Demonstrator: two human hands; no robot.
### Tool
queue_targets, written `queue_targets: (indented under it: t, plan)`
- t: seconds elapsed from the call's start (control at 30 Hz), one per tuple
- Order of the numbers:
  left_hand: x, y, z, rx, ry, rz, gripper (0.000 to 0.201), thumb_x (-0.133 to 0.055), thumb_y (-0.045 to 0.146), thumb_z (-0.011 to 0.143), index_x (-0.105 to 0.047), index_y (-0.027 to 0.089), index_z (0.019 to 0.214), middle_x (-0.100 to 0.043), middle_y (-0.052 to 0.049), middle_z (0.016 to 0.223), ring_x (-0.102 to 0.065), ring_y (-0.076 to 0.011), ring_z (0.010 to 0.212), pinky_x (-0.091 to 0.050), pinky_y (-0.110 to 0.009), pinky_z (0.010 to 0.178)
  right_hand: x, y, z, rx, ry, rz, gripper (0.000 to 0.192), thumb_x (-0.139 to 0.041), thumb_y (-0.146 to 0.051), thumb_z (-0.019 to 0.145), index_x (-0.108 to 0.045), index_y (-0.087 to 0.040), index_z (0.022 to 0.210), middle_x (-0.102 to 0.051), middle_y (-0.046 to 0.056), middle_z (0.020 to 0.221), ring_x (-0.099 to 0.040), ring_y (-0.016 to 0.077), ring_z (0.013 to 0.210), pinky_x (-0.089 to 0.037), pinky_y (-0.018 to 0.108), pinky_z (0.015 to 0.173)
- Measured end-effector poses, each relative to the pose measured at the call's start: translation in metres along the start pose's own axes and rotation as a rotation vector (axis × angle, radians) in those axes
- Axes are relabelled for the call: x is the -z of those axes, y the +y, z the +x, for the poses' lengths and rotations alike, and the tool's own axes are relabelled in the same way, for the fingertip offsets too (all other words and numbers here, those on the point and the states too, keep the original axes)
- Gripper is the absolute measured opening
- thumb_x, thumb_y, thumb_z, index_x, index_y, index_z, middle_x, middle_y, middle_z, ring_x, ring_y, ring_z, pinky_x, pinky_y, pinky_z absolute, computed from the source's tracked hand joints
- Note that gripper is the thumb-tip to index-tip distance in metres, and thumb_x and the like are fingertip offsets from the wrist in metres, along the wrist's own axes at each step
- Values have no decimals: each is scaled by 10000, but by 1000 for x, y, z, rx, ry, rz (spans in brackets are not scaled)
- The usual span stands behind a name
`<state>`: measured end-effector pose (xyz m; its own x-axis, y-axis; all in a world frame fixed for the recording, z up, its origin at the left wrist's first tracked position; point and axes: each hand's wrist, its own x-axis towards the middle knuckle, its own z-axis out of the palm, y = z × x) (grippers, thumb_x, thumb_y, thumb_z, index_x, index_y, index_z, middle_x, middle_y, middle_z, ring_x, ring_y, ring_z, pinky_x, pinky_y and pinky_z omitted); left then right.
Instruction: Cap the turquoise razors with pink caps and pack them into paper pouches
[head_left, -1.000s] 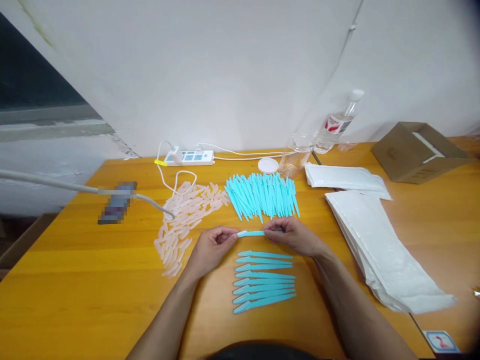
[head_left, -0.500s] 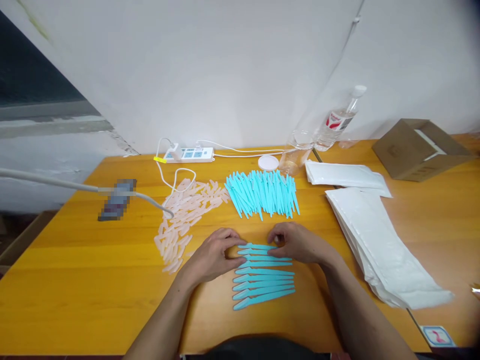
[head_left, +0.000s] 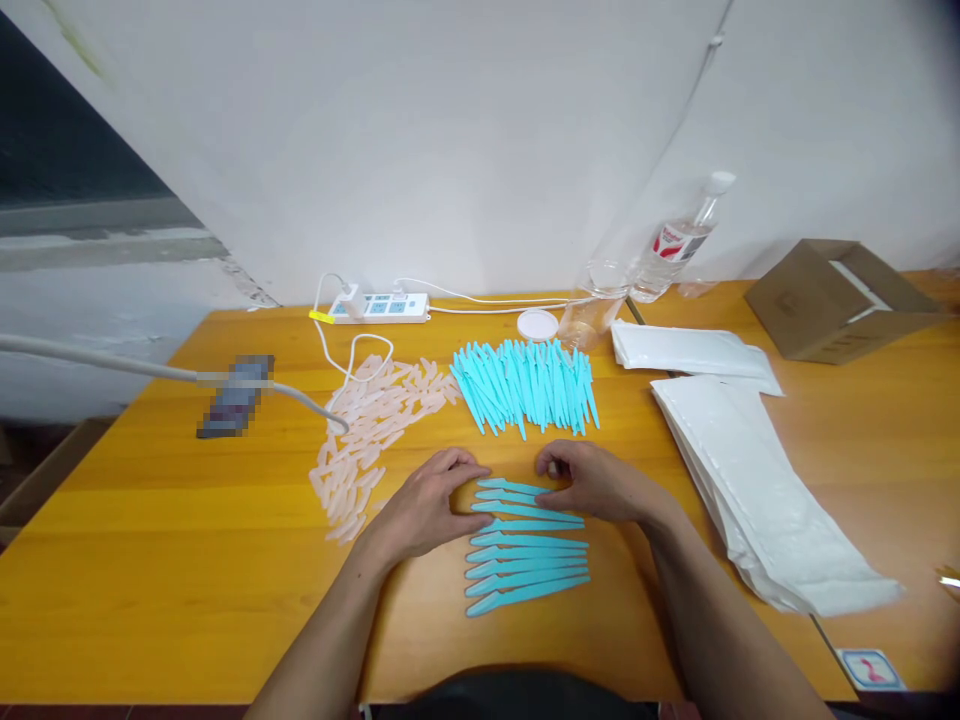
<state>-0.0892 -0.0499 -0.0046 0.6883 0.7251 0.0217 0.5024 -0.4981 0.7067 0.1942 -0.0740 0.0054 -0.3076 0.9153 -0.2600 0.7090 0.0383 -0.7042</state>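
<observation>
A column of turquoise eyebrow razors [head_left: 529, 570] lies on the table in front of me, side by side with their wider blade ends to the left. My left hand [head_left: 431, 505] rests at those left ends, thumb and forefinger apart; the thumb tip touches a razor in the upper part of the column. At the right side of the upper razors is my right hand [head_left: 600, 482]. Its thumb rests on their handles, while the forefinger is bent and apart from the thumb. Beyond both hands, a dense pile of similar turquoise razors [head_left: 525, 388] is spread.
Pale pink plastic covers [head_left: 367, 425] lie scattered at left, near a white cable and a phone [head_left: 236, 397]. A power strip [head_left: 390, 308], a round white lid [head_left: 538, 324], a clear jar [head_left: 592, 312] and a bottle [head_left: 675, 245] stand at the back. White packets [head_left: 757, 480] and a cardboard box [head_left: 832, 300] are right.
The uppermost razors in the column have shifted slightly away from me and spread a little. My left forefinger has moved up along their ends; the right hand has barely moved.
</observation>
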Motion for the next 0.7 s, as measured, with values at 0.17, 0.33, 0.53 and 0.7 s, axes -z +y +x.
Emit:
queue_targets:
  t: [0.17,0.33,0.53,0.7]
  plan:
    - [-1,-1,1,13,20,5,458,-755,360,854,-647,274,1291,-618,-64,1210,-611,-228,1140,-478,-353,1020,0,4,2,10,1,17,220,-714,-379,780,-627,-198,873,-610,-17,779,-492,122,659,-377,247,599]
    - [3,3,0,-6,-2,0,513,-784,389,822,-639,269,1299,-607,-65,1224,-606,-235,1146,-482,-363,1022,-1,5,3,6,-1,50,200,-692,-381,800,-608,-204,843,-580,-29,734,-468,118,631,-365,248,571]
    - [5,3,-2,-26,-45,-7,581,-812,390,788,-615,293,1326,-586,-61,1259,-589,-241,1173,-480,-370,1032,-1,5,4,-6,-14,71,184,-682,-368,804,-589,-209,821,-551,-44,704,-452,111,614,-352,242,549]
    - [0,-4,0,-31,4,-28,491,-762,328,850,-624,282,1318,-600,-63,1234,-604,-221,1148,-484,-353,1020,0,5,4,3,-1,74,169,-680,-350,804,-596,-205,825,-552,-44,710,-445,106,614,-350,238,551]
